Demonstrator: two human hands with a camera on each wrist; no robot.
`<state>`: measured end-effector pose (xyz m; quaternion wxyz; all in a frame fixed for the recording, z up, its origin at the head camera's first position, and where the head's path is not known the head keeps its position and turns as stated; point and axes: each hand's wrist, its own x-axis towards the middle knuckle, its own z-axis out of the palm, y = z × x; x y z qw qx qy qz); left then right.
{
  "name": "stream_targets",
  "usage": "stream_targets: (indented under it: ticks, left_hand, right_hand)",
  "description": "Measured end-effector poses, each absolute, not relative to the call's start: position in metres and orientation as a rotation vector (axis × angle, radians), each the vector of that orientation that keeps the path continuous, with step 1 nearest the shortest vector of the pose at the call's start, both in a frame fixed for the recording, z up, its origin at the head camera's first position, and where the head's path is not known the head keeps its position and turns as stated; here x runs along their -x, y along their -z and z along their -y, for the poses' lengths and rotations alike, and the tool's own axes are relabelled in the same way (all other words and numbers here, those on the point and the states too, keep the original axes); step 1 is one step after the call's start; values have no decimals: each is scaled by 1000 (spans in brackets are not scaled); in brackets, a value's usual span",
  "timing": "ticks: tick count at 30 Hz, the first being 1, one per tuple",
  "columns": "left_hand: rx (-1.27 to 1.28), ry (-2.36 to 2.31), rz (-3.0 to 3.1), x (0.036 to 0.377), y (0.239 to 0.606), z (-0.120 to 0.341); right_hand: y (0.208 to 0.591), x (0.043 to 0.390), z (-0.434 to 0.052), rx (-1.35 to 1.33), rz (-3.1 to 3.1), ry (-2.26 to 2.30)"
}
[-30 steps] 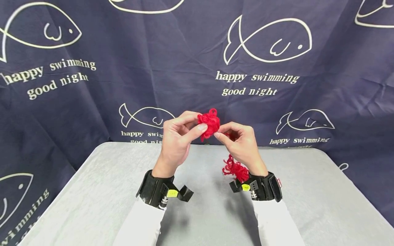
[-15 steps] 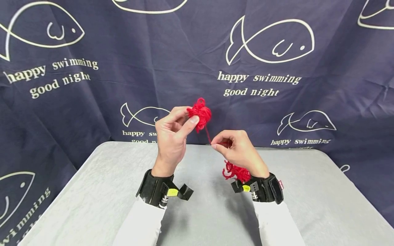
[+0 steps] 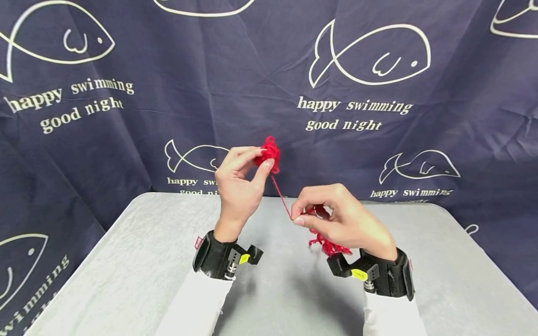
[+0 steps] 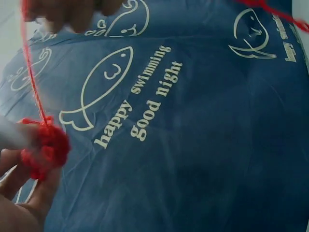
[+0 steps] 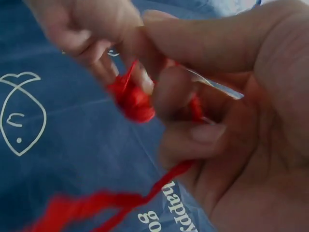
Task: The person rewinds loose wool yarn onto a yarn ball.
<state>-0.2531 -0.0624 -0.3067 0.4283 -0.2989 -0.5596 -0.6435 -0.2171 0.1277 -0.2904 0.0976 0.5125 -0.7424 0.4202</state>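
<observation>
My left hand (image 3: 241, 186) is raised above the grey table (image 3: 126, 270) and pinches a small ball of red yarn (image 3: 268, 155) between thumb and fingertips; the left wrist view shows the same ball of red yarn (image 4: 46, 147). A single red strand (image 3: 280, 196) runs taut from the ball down to my right hand (image 3: 336, 217), which pinches it lower and to the right. More loose red yarn (image 3: 329, 246) hangs in a tangle under the right palm. In the right wrist view the right hand's fingers (image 5: 203, 140) are curled round the red strand (image 5: 145, 193).
A dark blue cloth backdrop (image 3: 126, 126) printed with white fish and words hangs behind the table and drapes down both sides. Black wrist mounts (image 3: 218, 259) sit on both white sleeves. The grey table surface stretches out in front of my arms.
The hands have drawn apart: my right hand moved down and right, pulling a strand out of the ball. The ball in my left hand has shrunk and shifted slightly left.
</observation>
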Motion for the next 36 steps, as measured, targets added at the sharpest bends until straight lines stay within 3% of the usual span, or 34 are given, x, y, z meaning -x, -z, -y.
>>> stream_targets:
  ticks: [4, 9, 14, 20, 30, 36]
  left_hand:
    - [811, 1480, 1615, 248, 306, 61]
    - [1001, 1404, 1821, 244, 303, 62]
    - [1236, 1594, 1860, 241, 303, 61]
    - [1436, 1828, 1796, 249, 314, 60]
    - [1545, 2037, 1572, 247, 313, 57]
    - [1358, 2141, 1346, 249, 312, 55]
  right_hand:
    - [281, 212, -124, -1468, 1923, -1359]
    - [281, 216, -126, -1201, 1690, -1477]
    - [287, 224, -130, -929, 1633, -1488]
    - [293, 236, -133, -788, 1695, -1489]
    - [307, 252, -126, -860, 1831, -1576]
    - [312, 252, -117, -920, 1916, -1593]
